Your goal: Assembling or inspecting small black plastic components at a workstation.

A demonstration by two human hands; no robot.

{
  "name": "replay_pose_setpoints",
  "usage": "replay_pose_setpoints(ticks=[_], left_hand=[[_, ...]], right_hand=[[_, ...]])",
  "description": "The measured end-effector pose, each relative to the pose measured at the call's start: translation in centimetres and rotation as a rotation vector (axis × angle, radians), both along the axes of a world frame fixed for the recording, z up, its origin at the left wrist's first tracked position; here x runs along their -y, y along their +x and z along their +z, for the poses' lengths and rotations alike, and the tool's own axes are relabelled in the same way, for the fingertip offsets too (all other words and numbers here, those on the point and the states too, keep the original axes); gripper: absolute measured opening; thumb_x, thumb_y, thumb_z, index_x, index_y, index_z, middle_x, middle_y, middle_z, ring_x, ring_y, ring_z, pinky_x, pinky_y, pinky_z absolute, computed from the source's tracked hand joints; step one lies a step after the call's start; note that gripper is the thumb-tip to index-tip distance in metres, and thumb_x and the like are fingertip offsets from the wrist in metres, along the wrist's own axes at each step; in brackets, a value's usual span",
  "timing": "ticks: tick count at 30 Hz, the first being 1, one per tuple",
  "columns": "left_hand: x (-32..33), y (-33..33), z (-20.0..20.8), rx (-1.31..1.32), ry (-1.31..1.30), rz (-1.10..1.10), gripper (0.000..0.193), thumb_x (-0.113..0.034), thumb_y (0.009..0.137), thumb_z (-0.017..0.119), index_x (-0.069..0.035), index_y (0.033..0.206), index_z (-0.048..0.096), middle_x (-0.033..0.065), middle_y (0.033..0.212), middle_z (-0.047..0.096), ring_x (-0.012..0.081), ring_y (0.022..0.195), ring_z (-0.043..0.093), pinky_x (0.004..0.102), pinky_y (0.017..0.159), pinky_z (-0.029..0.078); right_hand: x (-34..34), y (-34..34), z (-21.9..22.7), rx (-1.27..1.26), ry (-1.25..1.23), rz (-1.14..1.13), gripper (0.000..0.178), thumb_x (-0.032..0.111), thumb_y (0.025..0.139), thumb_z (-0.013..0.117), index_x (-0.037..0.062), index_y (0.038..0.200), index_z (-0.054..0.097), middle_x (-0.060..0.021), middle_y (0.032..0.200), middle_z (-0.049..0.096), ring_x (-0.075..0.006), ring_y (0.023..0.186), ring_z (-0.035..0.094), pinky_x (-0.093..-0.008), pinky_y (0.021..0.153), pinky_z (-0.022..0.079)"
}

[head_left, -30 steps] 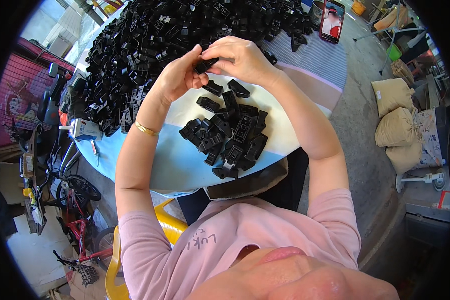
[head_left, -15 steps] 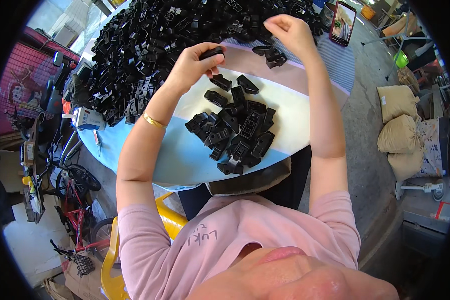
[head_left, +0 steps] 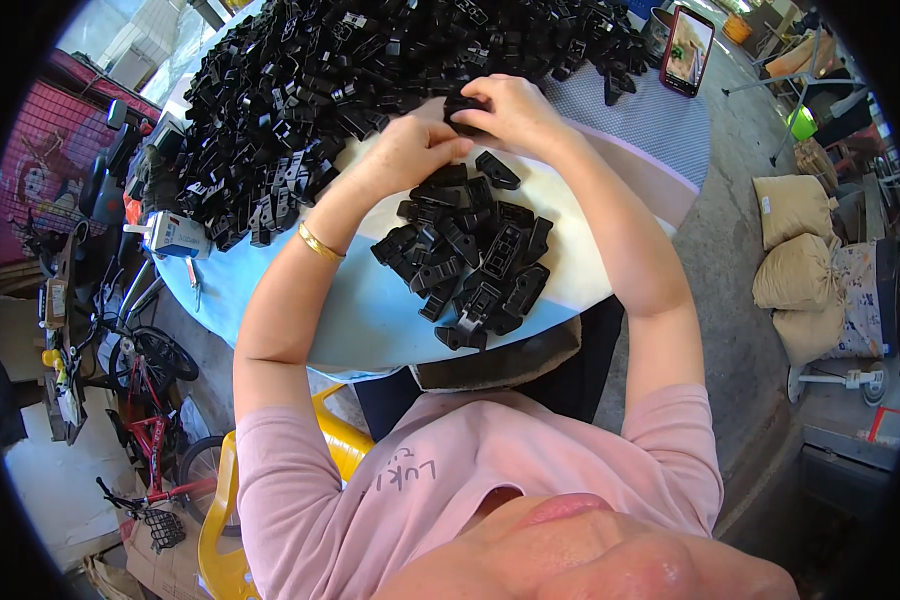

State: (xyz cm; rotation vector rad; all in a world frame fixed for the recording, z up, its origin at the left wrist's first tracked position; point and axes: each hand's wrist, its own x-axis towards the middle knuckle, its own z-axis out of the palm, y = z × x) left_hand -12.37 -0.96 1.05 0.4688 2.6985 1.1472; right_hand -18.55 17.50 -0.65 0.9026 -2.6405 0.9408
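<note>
A loose heap of black plastic clip-like parts (head_left: 502, 250) lies on the cloth in front of me. My left hand (head_left: 410, 152) is just beyond its far edge, with fingers curled together and thumb pointing right. Whatever may be inside those fingers is hidden. Close on its right, my right hand (head_left: 518, 112) pinches a black plastic part (head_left: 460, 106) between thumb and fingers. Across the far side of the table spreads a much larger pile of similar black parts (head_left: 300, 90).
A patterned cloth (head_left: 370, 325) covers the rounded table. A phone (head_left: 687, 50) stands upright at the far right, beside a round container. At the left edge are a small white-and-blue box (head_left: 176, 235) and a small tool. Sacks (head_left: 795, 265) rest on the floor at right; bicycles stand at left.
My right hand has come left and nearer from the big pile, now with a black part. My left hand has shifted slightly nearer; the part it held no longer shows there.
</note>
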Motion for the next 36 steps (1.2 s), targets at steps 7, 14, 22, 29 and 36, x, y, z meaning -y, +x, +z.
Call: replay_pose_setpoints(ticks=[7,14,22,29,36], left_hand=[[-0.8,-2.0,-1.2,-0.462,0.012,-0.011,0.034,-0.013,0.073,0.071,-0.007,0.105,0.063,0.0102,0.103,0.055,0.0224,0.086,0.058,0.0293,0.075,0.048],[-0.4,-2.0,-1.6,-0.526,-0.1,-0.101,0.03,-0.01,0.072,0.071,-0.005,0.1,0.061,0.0091,0.105,0.055,0.0251,0.089,0.059,0.0317,0.078,0.048],[-0.3,-1.5,-1.3,-0.406,0.187,0.24,0.032,-0.009,0.077,0.07,-0.002,0.104,0.054,0.0077,0.087,0.06,0.0116,0.075,0.057,0.025,0.069,0.048],[0.6,-2.3,-2.0,-0.233,0.423,0.171,0.032,-0.006,0.073,0.072,-0.004,0.101,0.056,0.0029,0.085,0.06,0.0067,0.072,0.054,0.022,0.068,0.047],[0.4,-1.5,-0.9,0.009,0.627,0.141,0.031,-0.002,0.079,0.064,-0.001,0.109,0.057,0.0033,0.085,0.06,0.0088,0.071,0.057,0.0217,0.069,0.048]], right_hand=[[-1.0,-2.8,-0.6,-0.481,0.138,-0.176,0.032,0.009,0.077,0.057,0.0143,0.108,0.063,-0.0023,0.105,0.059,-0.0236,0.097,0.054,-0.0324,0.078,0.048],[-0.9,-3.3,-1.1,-0.397,0.322,-0.16,0.031,0.007,0.076,0.06,0.0099,0.106,0.061,-0.0037,0.1,0.062,-0.0226,0.096,0.056,-0.0344,0.083,0.046],[-0.3,-0.3,0.8,-0.16,-0.216,-0.066,0.028,0.011,0.084,0.058,0.0072,0.111,0.055,-0.0085,0.088,0.06,-0.019,0.073,0.06,-0.0279,0.068,0.049],[1.2,1.8,1.3,-0.012,-0.386,0.113,0.032,0.009,0.086,0.057,0.0066,0.117,0.052,-0.0074,0.085,0.061,-0.0131,0.071,0.059,-0.0259,0.067,0.049],[1.6,2.0,1.0,0.089,-0.441,0.165,0.028,0.007,0.082,0.063,-0.0008,0.108,0.057,-0.0099,0.09,0.065,-0.0125,0.079,0.063,-0.0244,0.07,0.051]])
